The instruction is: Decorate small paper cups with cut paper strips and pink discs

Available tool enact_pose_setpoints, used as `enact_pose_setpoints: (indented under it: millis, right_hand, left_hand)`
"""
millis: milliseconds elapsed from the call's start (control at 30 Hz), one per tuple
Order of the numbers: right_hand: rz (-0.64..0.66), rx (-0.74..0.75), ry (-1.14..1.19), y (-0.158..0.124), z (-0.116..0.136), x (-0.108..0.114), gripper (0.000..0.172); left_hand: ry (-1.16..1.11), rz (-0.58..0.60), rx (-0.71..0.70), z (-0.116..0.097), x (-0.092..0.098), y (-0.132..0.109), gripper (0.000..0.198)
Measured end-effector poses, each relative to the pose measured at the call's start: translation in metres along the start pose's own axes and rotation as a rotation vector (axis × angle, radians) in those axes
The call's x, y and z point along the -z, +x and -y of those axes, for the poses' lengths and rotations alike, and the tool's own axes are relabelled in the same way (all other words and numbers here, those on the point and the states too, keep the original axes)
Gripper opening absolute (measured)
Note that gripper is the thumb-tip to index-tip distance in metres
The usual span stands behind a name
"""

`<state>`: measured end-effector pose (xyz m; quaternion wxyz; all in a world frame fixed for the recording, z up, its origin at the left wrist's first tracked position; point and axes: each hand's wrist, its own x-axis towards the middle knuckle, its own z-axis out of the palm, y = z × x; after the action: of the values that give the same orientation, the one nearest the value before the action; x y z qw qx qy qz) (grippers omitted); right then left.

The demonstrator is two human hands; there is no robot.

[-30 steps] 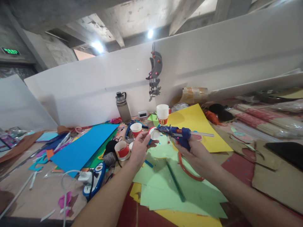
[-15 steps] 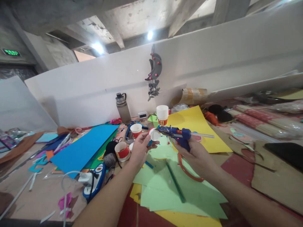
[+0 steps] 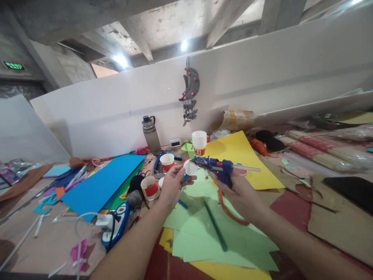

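Note:
My left hand (image 3: 176,179) is closed around a paper cup (image 3: 191,168), white with a red part, its white round end turned toward the right. In my right hand (image 3: 237,188) is a blue hot glue gun (image 3: 217,165), with a clear glue stick (image 3: 247,168) poking out of its back. The gun's nozzle points left and lies at the cup's edge; whether they touch, I cannot tell. Below both hands spread light green paper sheets (image 3: 201,233), with a dark green stick (image 3: 215,223) lying on them.
Two red and white paper cups, one upright (image 3: 167,161) and one tilted (image 3: 150,188), stand left of my hands. Behind is a cup stack (image 3: 199,142). A grey bottle (image 3: 151,136), blue sheet (image 3: 101,182), yellow sheet (image 3: 236,151) and power strip (image 3: 118,223) lie around.
The glue gun and right hand have shifted very slightly left. The left hand still holds the cup in nearly the same place.

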<state>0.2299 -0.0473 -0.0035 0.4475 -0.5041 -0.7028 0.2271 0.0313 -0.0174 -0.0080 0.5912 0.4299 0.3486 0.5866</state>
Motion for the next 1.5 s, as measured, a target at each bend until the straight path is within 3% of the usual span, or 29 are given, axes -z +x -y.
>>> enact_pose_setpoints:
  millis: [633,1000,1167,1333,1500]
  right_hand:
    - [0.006,-0.006,0.003,-0.002,0.002,0.001,0.029]
    - [0.024,-0.035,-0.125,-0.002,0.002,0.000,0.028]
    - [0.006,-0.045,-0.063,-0.003,0.004,0.003,0.028]
    - [-0.046,-0.150,0.127,0.001,0.013,0.016,0.025]
    - [-0.213,-0.216,0.086,-0.001,0.000,0.052,0.026]
  left_hand:
    - [-0.010,-0.024,-0.008,0.001,0.003,0.002,0.039]
    - [0.001,-0.012,-0.024,-0.001,0.003,0.002,0.040]
    - [-0.010,-0.093,-0.019,0.000,0.007,0.006,0.038]
    - [-0.017,-0.164,-0.003,0.001,0.010,0.009,0.036]
    - [-0.039,-0.166,-0.027,-0.003,0.013,0.013,0.037]
